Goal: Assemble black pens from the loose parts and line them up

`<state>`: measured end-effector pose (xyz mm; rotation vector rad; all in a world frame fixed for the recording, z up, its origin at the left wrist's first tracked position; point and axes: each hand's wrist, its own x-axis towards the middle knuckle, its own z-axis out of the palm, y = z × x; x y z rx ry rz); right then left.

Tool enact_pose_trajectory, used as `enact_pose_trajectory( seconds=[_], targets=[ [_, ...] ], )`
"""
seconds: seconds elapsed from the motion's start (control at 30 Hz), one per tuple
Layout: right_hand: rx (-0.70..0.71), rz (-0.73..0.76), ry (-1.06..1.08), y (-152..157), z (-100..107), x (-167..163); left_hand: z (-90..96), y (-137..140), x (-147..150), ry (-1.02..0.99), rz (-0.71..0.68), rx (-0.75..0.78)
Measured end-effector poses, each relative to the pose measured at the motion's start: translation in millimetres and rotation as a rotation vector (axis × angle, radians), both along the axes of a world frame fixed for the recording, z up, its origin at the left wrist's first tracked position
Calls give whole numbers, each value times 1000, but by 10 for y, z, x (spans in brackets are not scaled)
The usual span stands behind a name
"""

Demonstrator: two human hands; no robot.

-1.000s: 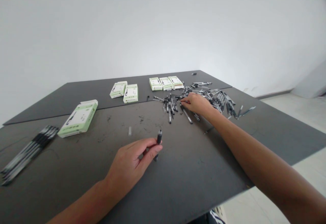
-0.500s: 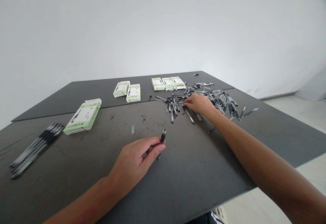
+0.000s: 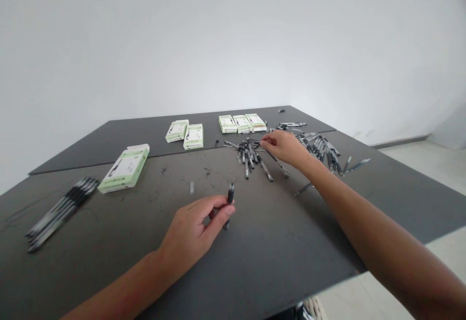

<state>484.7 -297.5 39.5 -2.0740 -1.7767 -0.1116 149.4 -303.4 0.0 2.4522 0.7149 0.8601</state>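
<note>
My left hand [image 3: 200,225] is closed in a pinch round a black pen [image 3: 230,193], held nearly upright above the table. The pen's dark grip end sticks up past the thumb and forefinger. Farther off, my right hand [image 3: 286,146] reaches into a loose pile of clear-and-black pens [image 3: 248,157], its fingertips pressed together at the pile. What those fingers hold, if anything, cannot be made out. A single pen [image 3: 265,168] lies just below that hand, and more pens [image 3: 324,150] are heaped behind the wrist.
A neat row of pens [image 3: 63,213] lies on the dark table [image 3: 145,232] at left, beside an open green-and-white box [image 3: 125,168]. Several similar boxes [image 3: 193,137] stand farther back. A small clear piece [image 3: 191,188] lies near the middle. A pale wall [image 3: 233,43] rises behind.
My right hand has moved slightly left and up over the pile, and pens under it have shifted. My left hand keeps its pen, with its upper tip looking shorter. The view has shifted slightly.
</note>
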Motion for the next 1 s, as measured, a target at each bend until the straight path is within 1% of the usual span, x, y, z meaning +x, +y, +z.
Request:
enact_pose_trajectory(
  seconds=[0.03, 0.1, 0.17, 0.23, 0.33, 0.47, 0.53, 0.63, 0.77, 0.9, 1.0],
  targets=[
    [44, 53, 81, -43, 43, -96, 6, -8, 0, -13, 10, -2],
    [145, 245, 420, -147, 112, -333, 28, -27, 1, -48, 19, -5],
    [152, 415, 692, -260, 148, -577, 56, -44, 2, -83, 15, -10],
    [126, 505, 860, -356, 161, -767, 81, -56, 4, -116, 11, -14],
    [113, 575, 1002, -437, 167, -897, 91, -61, 4, -140, -1, -19],
    [131, 608, 1036, -463, 205, -890, 63, -61, -2, -147, -13, -16],
    [102, 641, 1022, -471, 238, -870, 48, -61, -7, -153, -11, -13],
    [52, 677, 972, -495, 282, -843, 34, -62, -14, -162, -26, 0],
    [29, 695, 891, -525, 302, -799, 34, -67, -16, -167, -38, 15],
    [30, 721, 848, -529, 308, -764, 44, -71, -15, -154, -26, 13],
    [38, 772, 813, -521, 325, -753, 46, -73, -14, -118, -15, 8]
  ],
)
